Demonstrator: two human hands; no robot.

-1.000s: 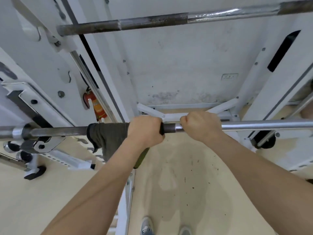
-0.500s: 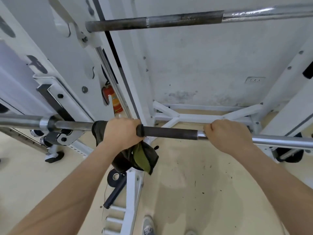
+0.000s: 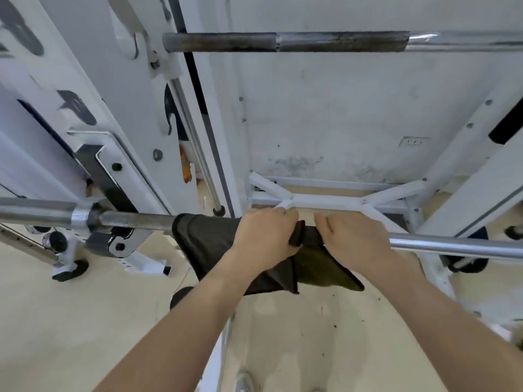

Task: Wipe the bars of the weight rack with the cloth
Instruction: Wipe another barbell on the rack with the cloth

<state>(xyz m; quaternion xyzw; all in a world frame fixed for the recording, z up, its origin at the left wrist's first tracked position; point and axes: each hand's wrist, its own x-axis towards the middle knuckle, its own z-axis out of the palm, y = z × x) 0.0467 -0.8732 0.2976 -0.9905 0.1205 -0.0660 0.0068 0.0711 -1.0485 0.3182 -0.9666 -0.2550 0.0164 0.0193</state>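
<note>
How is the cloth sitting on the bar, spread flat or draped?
Draped: the cloth hangs over the lower bar in loose folds, and the left hand grips it round the bar.

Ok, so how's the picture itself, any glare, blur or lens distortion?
Head view: the wide-angle lens splays the rack uprights outward; glare streaks the upper bar and the bare chrome of the lower bar; left hand, right hand and cloth look sharp; light is soft, with only faint shadows on the floor.
</note>
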